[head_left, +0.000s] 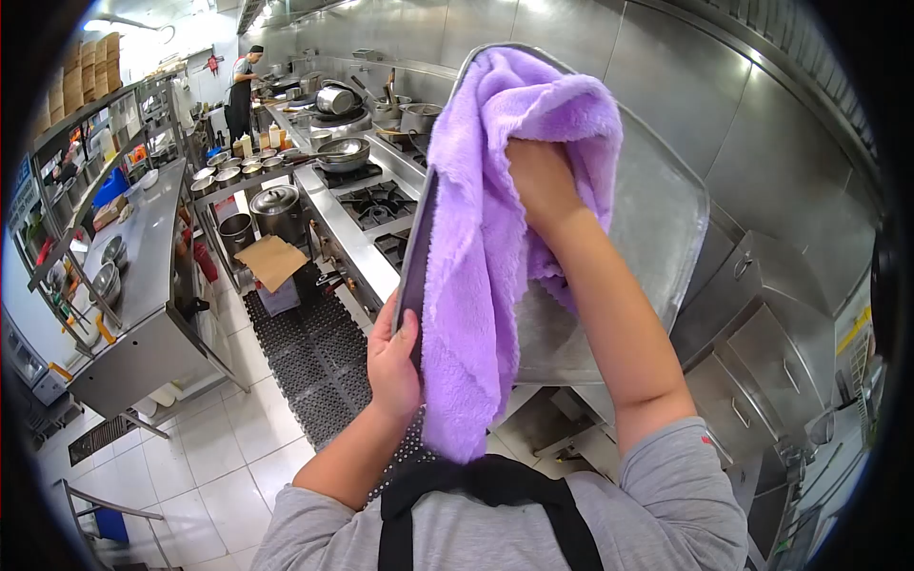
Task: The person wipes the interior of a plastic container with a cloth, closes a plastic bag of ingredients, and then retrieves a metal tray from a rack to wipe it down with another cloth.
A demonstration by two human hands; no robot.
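Observation:
A large metal baking tray (657,190) is held up in front of me, tilted, its inner face toward me. My left hand (393,366) grips its left edge, thumb on the near side. Over the tray's upper left part hangs a fluffy purple towel (476,247), its lower end dangling near my apron. My right hand (543,181) presses into the bunched towel against the tray; the fingers are hidden in the folds.
To the left stands a gas range (376,205) with pans and pots on it. A large lidded pot (276,205) sits beside it, near a sheet of cardboard (271,262). A steel worktable (143,247) is farther left. Black rubber matting (314,371) covers part of the tiled floor. A co-worker (240,95) stands at the back.

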